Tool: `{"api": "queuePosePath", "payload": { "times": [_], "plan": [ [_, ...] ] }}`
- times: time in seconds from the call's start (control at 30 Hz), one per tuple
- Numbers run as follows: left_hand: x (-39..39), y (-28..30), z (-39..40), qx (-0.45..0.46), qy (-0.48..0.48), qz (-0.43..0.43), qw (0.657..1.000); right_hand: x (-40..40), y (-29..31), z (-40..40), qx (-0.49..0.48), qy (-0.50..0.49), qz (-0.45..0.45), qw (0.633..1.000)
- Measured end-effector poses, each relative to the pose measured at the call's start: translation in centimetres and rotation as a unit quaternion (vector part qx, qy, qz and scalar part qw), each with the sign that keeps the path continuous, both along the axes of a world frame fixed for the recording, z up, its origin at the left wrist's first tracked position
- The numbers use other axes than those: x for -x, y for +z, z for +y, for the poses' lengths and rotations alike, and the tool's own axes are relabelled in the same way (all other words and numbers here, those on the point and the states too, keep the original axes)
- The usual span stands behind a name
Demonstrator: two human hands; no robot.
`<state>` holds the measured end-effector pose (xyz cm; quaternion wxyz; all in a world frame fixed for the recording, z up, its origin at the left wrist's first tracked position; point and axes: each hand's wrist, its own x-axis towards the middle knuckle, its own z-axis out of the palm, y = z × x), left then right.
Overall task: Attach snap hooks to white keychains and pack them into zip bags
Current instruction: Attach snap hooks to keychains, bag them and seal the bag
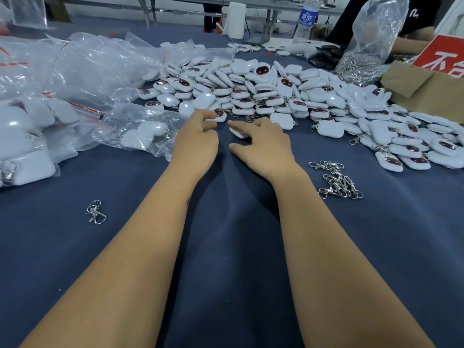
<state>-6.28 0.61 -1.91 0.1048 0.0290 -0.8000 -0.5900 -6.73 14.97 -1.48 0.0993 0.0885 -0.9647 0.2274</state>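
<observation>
Left hand (198, 136) pinches a white keychain (219, 116) at the pile's (263, 91) edge; right hand (263, 141) covers another (237, 133).
Right fingers spread, keychain beneath mostly hidden; glossy white, some with dark faces, on the blue worktop (226, 247).

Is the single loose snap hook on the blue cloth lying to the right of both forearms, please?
No, the lone snap hook lies on the blue cloth to the left of both forearms; the small heap of hooks is on the right.
</observation>
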Motion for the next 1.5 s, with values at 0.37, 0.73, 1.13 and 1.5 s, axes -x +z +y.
{"api": "queuePosePath", "payload": {
  "times": [0.37,0.73,1.13,1.5],
  "plan": [
    [-0.5,0.1,0.2,0.021,-0.057,0.054,0.997,-0.3,0.1,-0.5,0.161,-0.015,-0.004,0.987],
    [-0.3,0.3,-0.2,-0.078,-0.061,0.022,0.995,-1.1,1.1,-2.0,0.464,0.025,-0.1,0.88],
    [-0.5,0.7,-0.4,-0.157,-0.088,0.024,0.983,-1.0,1.4,-1.7,0.551,0.001,-0.111,0.827],
    [-0.4,0.5,-0.4,-0.157,-0.086,0.018,0.984,-0.8,1.2,-1.7,0.527,-0.006,-0.101,0.844]
  ]
}}
